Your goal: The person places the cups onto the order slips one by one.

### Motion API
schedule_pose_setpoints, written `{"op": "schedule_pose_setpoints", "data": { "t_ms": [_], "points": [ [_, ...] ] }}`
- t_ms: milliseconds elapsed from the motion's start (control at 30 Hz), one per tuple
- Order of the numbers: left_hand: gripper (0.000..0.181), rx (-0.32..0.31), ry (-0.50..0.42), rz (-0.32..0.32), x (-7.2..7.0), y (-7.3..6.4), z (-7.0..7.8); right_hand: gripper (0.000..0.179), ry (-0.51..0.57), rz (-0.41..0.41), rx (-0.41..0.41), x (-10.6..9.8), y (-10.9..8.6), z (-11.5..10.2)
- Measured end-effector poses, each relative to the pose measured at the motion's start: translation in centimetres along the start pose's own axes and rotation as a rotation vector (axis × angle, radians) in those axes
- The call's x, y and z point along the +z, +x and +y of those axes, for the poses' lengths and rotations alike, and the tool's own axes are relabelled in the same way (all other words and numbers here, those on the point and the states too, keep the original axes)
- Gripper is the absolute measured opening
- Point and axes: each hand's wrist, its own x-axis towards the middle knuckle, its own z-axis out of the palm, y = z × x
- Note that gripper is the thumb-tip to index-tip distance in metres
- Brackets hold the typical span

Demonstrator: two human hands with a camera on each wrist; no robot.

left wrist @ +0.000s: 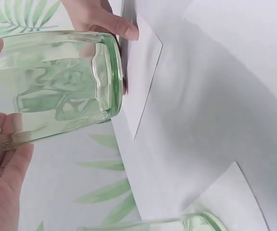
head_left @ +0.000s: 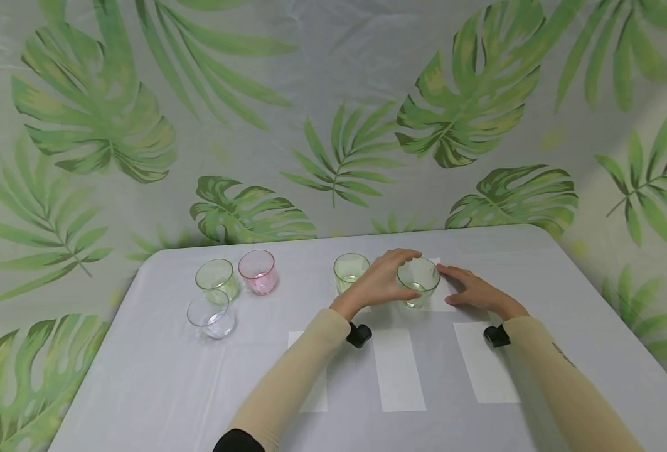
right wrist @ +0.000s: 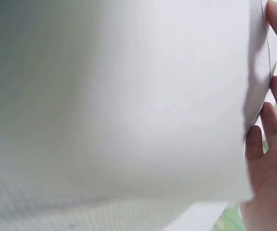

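My left hand [head_left: 379,281] grips a pale green glass tumbler [head_left: 421,285] near its rim, thumb on the near side and fingers on the far side. In the left wrist view, the tumbler's thick base [left wrist: 113,77] is just over a white paper sheet [left wrist: 143,62]. My right hand [head_left: 473,290] is to the right of the tumbler, at the sheet's right side, its fingers extended and holding nothing. The right wrist view shows its fingers [right wrist: 273,120] along the edge of a blurred white surface [right wrist: 167,96]. Another green tumbler [head_left: 344,285] stands left of the held one, partly behind my left hand.
At the table's left stand a green glass [head_left: 218,282], a pink glass [head_left: 258,276] and a clear glass [head_left: 214,323]. Three white paper strips lie in front, among them a middle strip [head_left: 398,376] and a right strip [head_left: 485,370]. Leaf-patterned cloth [head_left: 339,157] hangs behind the white table.
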Motion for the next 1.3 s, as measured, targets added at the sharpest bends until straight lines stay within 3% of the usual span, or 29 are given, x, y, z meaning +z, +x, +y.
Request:
{"op": "schedule_pose_setpoints", "data": {
  "t_ms": [267,667,800,1000,1300],
  "points": [
    [0.072,-0.06,0.022,0.036,1.5,2.7,-0.8,0.078,0.011,0.017,0.046,0.1,0.4,-0.3],
    [0.072,-0.145,0.023,0.094,4.0,5.5,-1.4,0.073,0.059,0.005,-0.048,0.0,0.2,0.0],
    [0.072,-0.154,0.01,0.122,4.9,5.9,-1.6,0.072,0.092,-0.005,-0.094,-0.2,0.2,0.2],
    [0.074,-0.17,0.016,0.144,6.0,6.2,-1.4,0.074,0.119,-0.016,-0.08,-0.2,0.1,0.3],
    [0.076,-0.174,0.062,0.157,6.8,6.0,-1.3,0.072,0.163,-0.018,-0.132,0.0,0.4,0.8]
  ]
}}
